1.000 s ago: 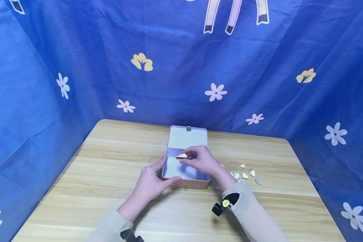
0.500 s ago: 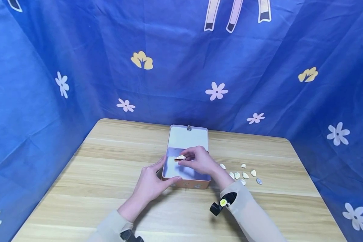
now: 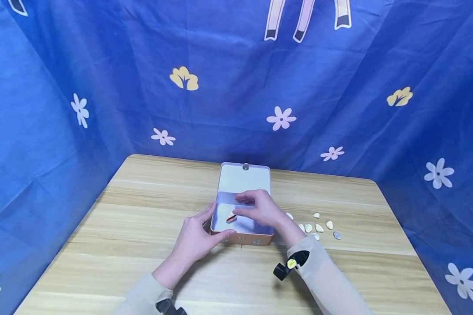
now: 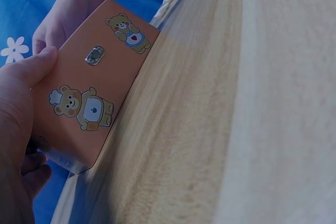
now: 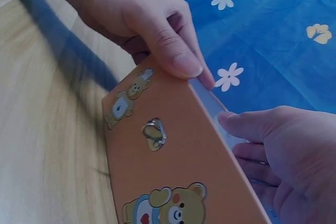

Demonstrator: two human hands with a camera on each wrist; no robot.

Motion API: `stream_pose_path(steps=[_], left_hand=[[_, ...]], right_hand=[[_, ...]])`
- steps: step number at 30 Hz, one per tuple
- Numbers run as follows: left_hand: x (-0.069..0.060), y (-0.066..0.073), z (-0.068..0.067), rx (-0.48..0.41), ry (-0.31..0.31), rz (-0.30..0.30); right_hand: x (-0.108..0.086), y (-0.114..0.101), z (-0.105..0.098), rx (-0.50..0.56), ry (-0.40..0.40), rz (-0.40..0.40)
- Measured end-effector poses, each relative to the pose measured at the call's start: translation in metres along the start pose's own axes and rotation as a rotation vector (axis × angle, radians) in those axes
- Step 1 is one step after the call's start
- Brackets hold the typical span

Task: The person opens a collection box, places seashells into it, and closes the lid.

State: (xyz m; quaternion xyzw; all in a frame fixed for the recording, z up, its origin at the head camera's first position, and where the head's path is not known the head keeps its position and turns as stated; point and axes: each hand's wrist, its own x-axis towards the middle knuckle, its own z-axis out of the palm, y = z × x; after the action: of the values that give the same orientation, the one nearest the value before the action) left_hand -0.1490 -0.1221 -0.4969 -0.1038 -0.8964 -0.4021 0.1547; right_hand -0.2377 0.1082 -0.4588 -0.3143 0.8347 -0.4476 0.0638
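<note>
An orange box [image 3: 256,240] with bear pictures stands with its lid [image 3: 244,177] laid back. My left hand [image 3: 197,238] grips its front left corner, thumb at the front; in the left wrist view the hand [image 4: 16,103] is close beside the bears. Inside, on the pale floor, lies a small shell-like piece [image 3: 231,218] with a dark reddish edge. Just above it my right hand [image 3: 262,210] hovers, thumb and fingers parted and nothing between them. The right wrist view has this hand [image 5: 299,150] over the box opening, the inside mostly hidden.
Several small whitish pieces [image 3: 319,228] and a bluish one [image 3: 337,235] lie on the wooden table [image 3: 150,201], right of the box. A blue curtain [image 3: 228,96] with flowers rises behind the table and at both sides.
The small piece, earlier pinched in my right fingers, has come down onto the box floor, and those fingers have parted. My left hand keeps its grip on the box.
</note>
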Motion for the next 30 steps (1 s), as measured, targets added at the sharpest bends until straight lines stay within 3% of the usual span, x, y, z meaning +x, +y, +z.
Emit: stream_pose_path(steps=[17,23,30], left_hand=[[0.002,-0.002,0.002,-0.014,0.006,-0.003],[0.001,-0.003,0.003,-0.026,0.02,0.011],[0.0,-0.002,0.003,-0.036,0.02,-0.001]], right_hand=[[-0.032,-0.009,-0.039,0.092,0.125,0.011],[-0.049,-0.003,-0.056,0.101,0.169,0.003],[-0.072,0.008,-0.075,0.059,0.221,0.054]])
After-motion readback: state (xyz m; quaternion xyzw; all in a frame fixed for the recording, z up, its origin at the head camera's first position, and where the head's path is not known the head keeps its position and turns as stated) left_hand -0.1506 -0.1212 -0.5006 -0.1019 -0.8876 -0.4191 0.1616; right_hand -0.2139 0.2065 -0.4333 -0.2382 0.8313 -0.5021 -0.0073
